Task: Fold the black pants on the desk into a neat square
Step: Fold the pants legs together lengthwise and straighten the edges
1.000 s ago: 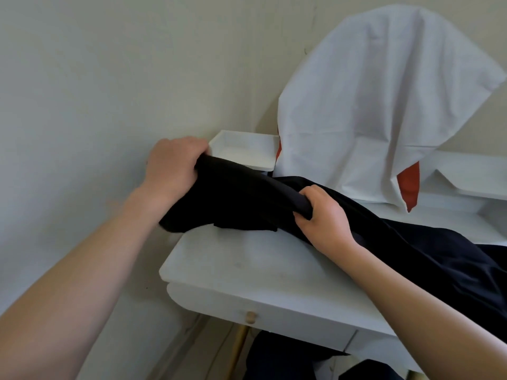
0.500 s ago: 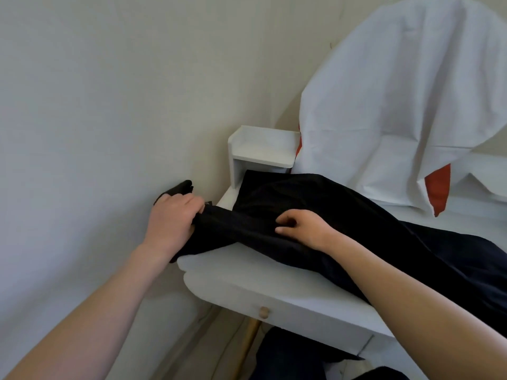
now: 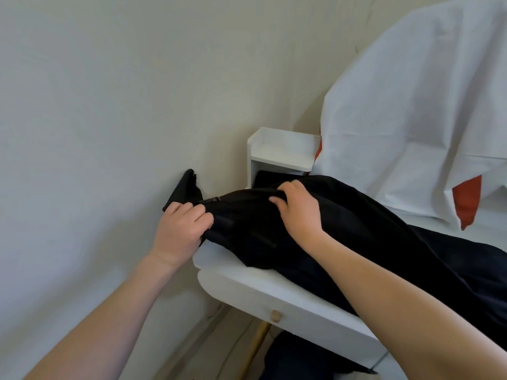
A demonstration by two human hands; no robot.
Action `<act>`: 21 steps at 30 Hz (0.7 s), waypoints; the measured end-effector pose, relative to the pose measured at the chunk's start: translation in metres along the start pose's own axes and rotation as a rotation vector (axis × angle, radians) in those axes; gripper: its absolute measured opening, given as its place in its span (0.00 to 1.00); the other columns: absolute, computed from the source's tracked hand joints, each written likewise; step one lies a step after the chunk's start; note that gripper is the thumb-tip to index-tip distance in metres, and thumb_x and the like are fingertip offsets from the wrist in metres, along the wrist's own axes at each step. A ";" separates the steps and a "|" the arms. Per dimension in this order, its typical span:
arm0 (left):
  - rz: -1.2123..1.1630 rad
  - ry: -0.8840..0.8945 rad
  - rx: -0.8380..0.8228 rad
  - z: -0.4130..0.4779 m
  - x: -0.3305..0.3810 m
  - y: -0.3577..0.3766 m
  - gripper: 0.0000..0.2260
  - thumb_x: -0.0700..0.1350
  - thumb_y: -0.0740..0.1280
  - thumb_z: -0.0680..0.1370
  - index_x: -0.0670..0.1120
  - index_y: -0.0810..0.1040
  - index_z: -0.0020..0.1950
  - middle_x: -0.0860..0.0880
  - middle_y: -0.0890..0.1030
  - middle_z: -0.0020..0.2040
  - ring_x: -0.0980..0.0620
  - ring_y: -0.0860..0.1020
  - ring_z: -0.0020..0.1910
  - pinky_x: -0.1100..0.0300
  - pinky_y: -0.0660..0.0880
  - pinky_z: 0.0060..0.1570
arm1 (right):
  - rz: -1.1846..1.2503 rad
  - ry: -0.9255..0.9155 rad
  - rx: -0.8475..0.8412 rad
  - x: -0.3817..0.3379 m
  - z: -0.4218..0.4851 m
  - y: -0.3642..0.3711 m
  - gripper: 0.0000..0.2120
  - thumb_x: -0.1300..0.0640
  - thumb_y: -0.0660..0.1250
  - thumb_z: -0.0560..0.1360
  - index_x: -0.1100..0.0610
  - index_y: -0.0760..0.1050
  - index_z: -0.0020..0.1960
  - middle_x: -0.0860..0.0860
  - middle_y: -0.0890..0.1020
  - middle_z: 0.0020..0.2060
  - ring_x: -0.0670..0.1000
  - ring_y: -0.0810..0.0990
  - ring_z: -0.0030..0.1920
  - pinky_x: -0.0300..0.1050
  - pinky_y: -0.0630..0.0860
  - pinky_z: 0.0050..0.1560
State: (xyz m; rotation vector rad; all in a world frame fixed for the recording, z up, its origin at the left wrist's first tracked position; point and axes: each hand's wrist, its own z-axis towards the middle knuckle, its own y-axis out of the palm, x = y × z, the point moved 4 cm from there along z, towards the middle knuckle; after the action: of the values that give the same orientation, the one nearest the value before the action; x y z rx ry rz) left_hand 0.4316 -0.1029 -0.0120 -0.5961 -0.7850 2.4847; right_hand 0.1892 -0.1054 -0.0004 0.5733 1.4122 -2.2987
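Observation:
The black pants (image 3: 365, 231) lie stretched across the white desk (image 3: 247, 278), running from its left end to the right edge of view. My left hand (image 3: 182, 229) grips one end of the fabric at the desk's left edge, beside the wall; a corner of cloth sticks up behind it. My right hand (image 3: 297, 212) pinches a fold of the pants a little to the right, over the desk's back left corner. Part of the pants hangs below the desk front.
A small white shelf (image 3: 282, 149) stands at the desk's back left corner. A white sheet (image 3: 411, 119) covers a red object (image 3: 466, 201) at the back right. The wall is close on the left. A drawer knob (image 3: 275, 315) sits on the desk front.
Both hands came down from a raised hold and laid the pants end on the desk's left end. The right hand moved from flat on the cloth to pinching a fold farther back.

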 end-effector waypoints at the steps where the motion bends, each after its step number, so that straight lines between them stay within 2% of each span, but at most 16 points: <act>1: -0.004 -0.012 -0.058 -0.005 0.000 0.005 0.13 0.27 0.61 0.60 0.45 0.71 0.31 0.49 0.68 0.28 0.45 0.67 0.28 0.55 0.62 0.33 | 0.014 -0.036 0.046 -0.004 -0.004 -0.001 0.09 0.51 0.64 0.79 0.55 0.75 0.56 0.48 0.75 0.51 0.48 0.76 0.43 0.40 0.71 0.43; 4: -0.069 -0.022 -0.382 -0.018 0.003 0.023 0.16 0.32 0.70 0.55 0.48 0.69 0.33 0.52 0.69 0.29 0.47 0.69 0.28 0.58 0.62 0.33 | -0.073 -0.102 -0.069 0.002 -0.013 0.012 0.11 0.56 0.63 0.79 0.54 0.73 0.61 0.49 0.73 0.56 0.51 0.79 0.45 0.45 0.78 0.44; 7: -0.088 -0.174 -0.777 -0.027 0.003 0.034 0.10 0.41 0.67 0.65 0.50 0.66 0.39 0.54 0.72 0.36 0.50 0.70 0.34 0.58 0.59 0.35 | -0.148 -0.097 -0.298 0.012 -0.020 0.027 0.30 0.57 0.68 0.76 0.50 0.60 0.74 0.52 0.63 0.72 0.54 0.80 0.48 0.46 0.80 0.47; 9: -0.121 -0.275 -0.937 -0.028 0.001 0.038 0.06 0.45 0.63 0.68 0.51 0.67 0.42 0.54 0.74 0.40 0.51 0.72 0.38 0.58 0.60 0.35 | -0.129 -0.080 -0.368 0.016 -0.025 0.030 0.37 0.52 0.70 0.75 0.49 0.53 0.77 0.52 0.55 0.76 0.54 0.80 0.52 0.46 0.80 0.51; 11: -0.220 -0.371 -0.987 -0.027 0.000 0.041 0.08 0.49 0.63 0.68 0.52 0.68 0.46 0.53 0.72 0.44 0.51 0.73 0.40 0.57 0.65 0.37 | -0.124 -0.122 -0.319 0.017 -0.030 0.024 0.31 0.47 0.69 0.75 0.51 0.59 0.73 0.51 0.62 0.72 0.52 0.80 0.48 0.45 0.80 0.47; 13: -0.426 -0.475 -0.984 -0.022 0.001 0.042 0.13 0.51 0.62 0.68 0.54 0.69 0.51 0.54 0.71 0.49 0.52 0.73 0.45 0.54 0.70 0.44 | -0.171 -0.234 -0.187 0.014 -0.038 0.012 0.19 0.45 0.67 0.76 0.53 0.68 0.62 0.49 0.70 0.58 0.48 0.77 0.41 0.42 0.75 0.39; 14: -0.556 -0.531 -0.956 -0.017 0.004 0.040 0.16 0.52 0.61 0.67 0.56 0.70 0.55 0.54 0.71 0.52 0.52 0.73 0.49 0.52 0.72 0.50 | -0.213 -0.291 -0.133 0.013 -0.042 0.007 0.16 0.44 0.65 0.76 0.53 0.70 0.57 0.47 0.72 0.54 0.48 0.76 0.42 0.42 0.73 0.40; 15: -0.659 -0.567 -0.903 -0.011 0.008 0.036 0.19 0.52 0.60 0.67 0.57 0.71 0.58 0.55 0.70 0.55 0.53 0.72 0.54 0.50 0.71 0.55 | -0.279 -0.322 -0.115 0.016 -0.046 0.007 0.18 0.41 0.64 0.76 0.52 0.71 0.58 0.47 0.73 0.54 0.50 0.77 0.48 0.43 0.74 0.47; 16: -0.698 -0.575 -0.840 -0.004 0.013 0.034 0.21 0.52 0.59 0.68 0.58 0.71 0.62 0.55 0.70 0.59 0.53 0.70 0.58 0.49 0.69 0.59 | -0.364 -0.312 -0.148 0.021 -0.049 0.010 0.23 0.36 0.61 0.75 0.51 0.71 0.62 0.49 0.74 0.59 0.52 0.75 0.58 0.47 0.72 0.59; 17: -0.664 -0.555 -0.788 0.002 0.018 0.032 0.22 0.53 0.59 0.71 0.58 0.71 0.65 0.55 0.69 0.63 0.52 0.69 0.62 0.48 0.67 0.62 | -0.439 -0.270 -0.228 0.029 -0.052 0.014 0.31 0.31 0.56 0.74 0.49 0.67 0.69 0.50 0.70 0.68 0.54 0.68 0.69 0.54 0.64 0.70; 18: -0.587 -0.510 -0.763 0.009 0.026 0.032 0.22 0.54 0.59 0.74 0.58 0.69 0.68 0.54 0.67 0.67 0.51 0.66 0.66 0.47 0.65 0.65 | -0.484 -0.221 -0.325 0.040 -0.056 0.019 0.37 0.28 0.52 0.73 0.47 0.59 0.75 0.51 0.61 0.75 0.56 0.57 0.76 0.61 0.53 0.75; 19: -0.503 -0.453 -0.775 0.012 0.034 0.035 0.22 0.56 0.58 0.77 0.58 0.67 0.71 0.53 0.65 0.71 0.50 0.64 0.70 0.46 0.62 0.68 | -0.508 -0.179 -0.420 0.051 -0.061 0.024 0.40 0.25 0.47 0.72 0.44 0.51 0.78 0.50 0.51 0.79 0.57 0.47 0.79 0.66 0.43 0.75; 21: -0.409 -0.347 -0.894 0.013 0.053 0.046 0.25 0.61 0.56 0.79 0.59 0.61 0.76 0.51 0.56 0.78 0.47 0.55 0.76 0.43 0.54 0.72 | -0.521 -0.114 -0.550 0.071 -0.071 0.029 0.41 0.23 0.41 0.70 0.40 0.41 0.78 0.48 0.38 0.79 0.56 0.36 0.78 0.68 0.35 0.72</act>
State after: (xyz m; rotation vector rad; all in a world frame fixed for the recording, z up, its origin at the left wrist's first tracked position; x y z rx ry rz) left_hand 0.3687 -0.1130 -0.0444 -0.2240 -1.9577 1.7884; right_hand 0.1539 -0.0607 -0.0887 -0.1065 2.2121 -2.0798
